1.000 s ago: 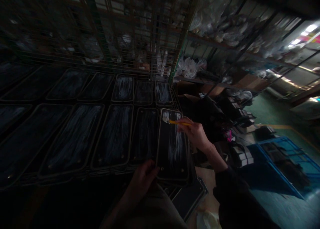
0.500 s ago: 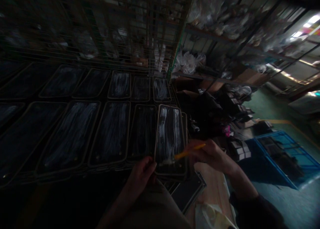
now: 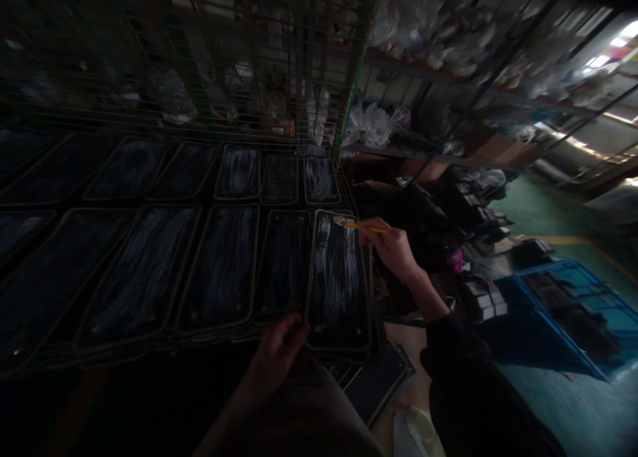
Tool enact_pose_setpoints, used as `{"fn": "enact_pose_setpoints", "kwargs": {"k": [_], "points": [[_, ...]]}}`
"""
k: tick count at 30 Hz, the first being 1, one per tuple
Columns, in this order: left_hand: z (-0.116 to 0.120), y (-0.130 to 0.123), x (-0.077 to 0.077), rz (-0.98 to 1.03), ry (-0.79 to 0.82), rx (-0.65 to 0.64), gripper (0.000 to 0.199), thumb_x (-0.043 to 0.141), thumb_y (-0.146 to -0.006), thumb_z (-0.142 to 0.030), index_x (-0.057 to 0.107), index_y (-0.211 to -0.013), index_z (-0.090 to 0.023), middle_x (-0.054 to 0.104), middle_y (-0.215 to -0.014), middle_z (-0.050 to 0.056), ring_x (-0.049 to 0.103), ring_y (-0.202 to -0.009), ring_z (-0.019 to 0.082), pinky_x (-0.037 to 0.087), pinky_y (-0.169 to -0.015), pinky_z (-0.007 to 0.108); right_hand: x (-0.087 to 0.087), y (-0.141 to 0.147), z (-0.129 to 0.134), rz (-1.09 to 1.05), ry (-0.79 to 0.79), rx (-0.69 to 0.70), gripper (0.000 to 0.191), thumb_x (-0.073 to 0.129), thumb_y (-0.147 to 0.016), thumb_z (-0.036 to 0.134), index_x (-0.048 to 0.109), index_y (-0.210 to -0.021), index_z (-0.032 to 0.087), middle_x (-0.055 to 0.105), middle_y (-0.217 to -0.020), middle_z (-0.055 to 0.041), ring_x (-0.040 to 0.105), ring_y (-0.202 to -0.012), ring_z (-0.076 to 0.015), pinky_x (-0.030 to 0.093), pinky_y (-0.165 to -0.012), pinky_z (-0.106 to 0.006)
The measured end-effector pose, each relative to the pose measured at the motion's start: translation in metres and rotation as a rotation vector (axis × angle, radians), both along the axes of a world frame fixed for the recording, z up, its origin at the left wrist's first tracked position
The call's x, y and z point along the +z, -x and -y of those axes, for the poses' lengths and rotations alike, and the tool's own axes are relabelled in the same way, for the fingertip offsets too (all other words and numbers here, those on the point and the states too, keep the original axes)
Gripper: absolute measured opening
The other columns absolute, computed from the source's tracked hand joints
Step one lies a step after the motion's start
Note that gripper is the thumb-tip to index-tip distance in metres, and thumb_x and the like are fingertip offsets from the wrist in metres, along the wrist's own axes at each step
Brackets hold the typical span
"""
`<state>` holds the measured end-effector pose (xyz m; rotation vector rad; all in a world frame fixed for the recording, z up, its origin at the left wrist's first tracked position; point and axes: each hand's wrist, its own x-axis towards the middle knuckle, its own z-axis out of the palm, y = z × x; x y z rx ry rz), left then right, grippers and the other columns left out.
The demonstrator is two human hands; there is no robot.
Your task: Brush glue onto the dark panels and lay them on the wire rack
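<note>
My right hand [image 3: 391, 244] is closed round the yellow handle of a brush [image 3: 366, 227]. Its pale bristles touch the far end of a dark rectangular panel [image 3: 336, 284] with rounded corners and a lighter rim. Whitish streaks run lengthwise over this panel, which lies on top of others. At the panel's near left corner, my left hand [image 3: 282, 344] pinches the edge between thumb and fingers; some fingertips are lost in shadow. Just left of it lies another dark panel [image 3: 283, 264] with fainter streaks.
More streaked panels [image 3: 219, 264] lie in stacked rows to the left. Behind them stands a wire rack [image 3: 343, 105], with shelves of plastic bags [image 3: 376, 125] beyond. A blue crate [image 3: 553, 324] is on the floor at right. Loose dark plates [image 3: 381, 380] lie below my right arm.
My right hand and the brush have moved from the panel's near end to its far end. My left hand stays at the near left corner.
</note>
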<state>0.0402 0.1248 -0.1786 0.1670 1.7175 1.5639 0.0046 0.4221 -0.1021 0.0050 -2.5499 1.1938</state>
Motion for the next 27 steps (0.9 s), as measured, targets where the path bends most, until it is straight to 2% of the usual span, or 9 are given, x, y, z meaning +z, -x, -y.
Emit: {"fn": "enact_pose_setpoints", "kwargs": {"k": [2, 6, 9, 12, 14, 19, 21, 24, 27], "points": [[0.000, 0.000, 0.001, 0.008, 0.001, 0.008, 0.036, 0.057, -0.086, -0.051, 0.060, -0.095, -0.016, 0.060, -0.080, 0.001, 0.055, -0.068, 0.014, 0.044, -0.060, 0.024, 0.005, -0.020, 0.006, 0.054, -0.048, 0.084, 0.025, 0.048, -0.099, 0.034, 0.063, -0.112, 0.018, 0.067, -0.086, -0.0008, 0.067, -0.073, -0.0110, 0.055, -0.068, -0.022], [-0.001, -0.001, 0.004, 0.044, -0.036, 0.013, 0.035, 0.057, -0.085, -0.052, 0.056, -0.085, -0.016, 0.054, -0.066, -0.002, 0.052, -0.056, 0.012, 0.041, -0.053, 0.024, 0.027, -0.073, 0.018, 0.182, -0.113, 0.246, 0.023, 0.049, -0.100, 0.026, 0.062, -0.118, 0.020, 0.068, -0.095, -0.0025, 0.068, -0.078, -0.0099, 0.054, -0.068, -0.020], [-0.002, -0.001, 0.009, 0.051, -0.014, -0.001, 0.034, 0.055, -0.086, -0.050, 0.054, -0.084, -0.017, 0.053, -0.059, -0.004, 0.052, -0.053, 0.011, 0.040, -0.052, 0.023, 0.037, -0.111, 0.024, 0.293, -0.106, 0.313, 0.022, 0.052, -0.098, 0.024, 0.062, -0.118, 0.021, 0.069, -0.095, -0.0024, 0.068, -0.080, -0.0108, 0.054, -0.068, -0.020], [-0.003, 0.000, 0.013, 0.044, 0.012, -0.019, 0.032, 0.054, -0.086, -0.048, 0.054, -0.085, -0.017, 0.054, -0.057, -0.004, 0.052, -0.051, 0.011, 0.040, -0.051, 0.023, 0.040, -0.138, 0.026, 0.407, -0.101, 0.316, 0.021, 0.055, -0.097, 0.025, 0.063, -0.117, 0.023, 0.070, -0.093, -0.0015, 0.068, -0.078, -0.0117, 0.054, -0.066, -0.021], [-0.003, 0.000, 0.014, 0.042, 0.007, -0.010, 0.032, 0.054, -0.085, -0.048, 0.054, -0.085, -0.016, 0.053, -0.056, -0.004, 0.051, -0.050, 0.011, 0.040, -0.050, 0.023, 0.039, -0.146, 0.028, 0.431, -0.081, 0.271, 0.022, 0.056, -0.096, 0.026, 0.064, -0.117, 0.025, 0.070, -0.092, -0.0011, 0.069, -0.078, -0.0125, 0.055, -0.065, -0.021], [-0.003, -0.002, 0.010, 0.032, -0.001, 0.004, 0.032, 0.055, -0.086, -0.050, 0.054, -0.086, -0.017, 0.055, -0.058, -0.004, 0.053, -0.051, 0.011, 0.040, -0.050, 0.022, 0.030, -0.144, 0.042, 0.361, 0.230, 0.236, 0.021, 0.049, -0.100, 0.025, 0.060, -0.117, 0.023, 0.069, -0.083, 0.0007, 0.068, -0.075, -0.0106, 0.054, -0.069, -0.021], [-0.003, -0.003, 0.009, 0.036, -0.002, 0.014, 0.033, 0.055, -0.086, -0.050, 0.055, -0.085, -0.017, 0.055, -0.058, -0.004, 0.052, -0.050, 0.010, 0.040, -0.050, 0.021, 0.026, -0.145, 0.043, 0.407, 0.275, 0.223, 0.019, 0.049, -0.100, 0.027, 0.061, -0.114, 0.022, 0.069, -0.079, 0.0010, 0.067, -0.073, -0.0102, 0.053, -0.068, -0.020], [-0.004, -0.005, 0.009, 0.031, 0.006, 0.038, 0.033, 0.057, -0.085, -0.050, 0.055, -0.085, -0.017, 0.054, -0.057, -0.004, 0.052, -0.050, 0.010, 0.039, -0.049, 0.021, 0.021, -0.149, 0.035, 0.478, 0.312, 0.188, 0.018, 0.050, -0.099, 0.029, 0.062, -0.109, 0.019, 0.067, -0.073, 0.0007, 0.065, -0.066, -0.0102, 0.052, -0.062, -0.020], [-0.005, -0.005, 0.012, 0.021, 0.021, 0.042, 0.034, 0.059, -0.084, -0.050, 0.055, -0.088, -0.017, 0.054, -0.059, -0.004, 0.052, -0.051, 0.010, 0.039, -0.049, 0.021, 0.019, -0.147, 0.021, 0.404, 0.351, 0.077, 0.021, 0.050, -0.099, 0.032, 0.062, -0.107, 0.016, 0.066, -0.072, -0.0004, 0.065, -0.062, -0.0111, 0.054, -0.059, -0.021]]}}
